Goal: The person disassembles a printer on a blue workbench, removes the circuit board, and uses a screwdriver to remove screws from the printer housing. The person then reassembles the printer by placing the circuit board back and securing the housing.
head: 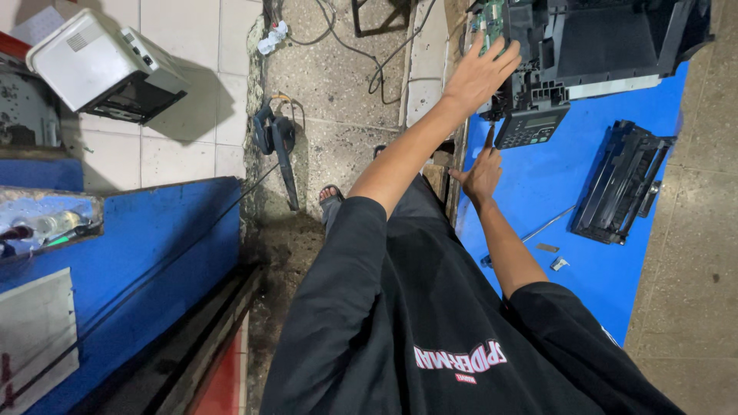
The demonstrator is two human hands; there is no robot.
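Blue matting (553, 184) carries the opened black printer (607, 46), so its loose parts stay in reach. Your left hand (483, 71) lies flat and unclenched on the printer's side, grasping nothing, seemingly to steady it. Your right hand (483, 173) is loosely curled, holding nothing, with one finger pointing up at the keypad panel (530, 128) that hangs off the front. A removed black tray (621, 183) lies apart to the right, nothing visible in it

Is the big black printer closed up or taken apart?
Taken apart: the black printer has covers off, a green circuit board showing, and a removed black part lying beside it.
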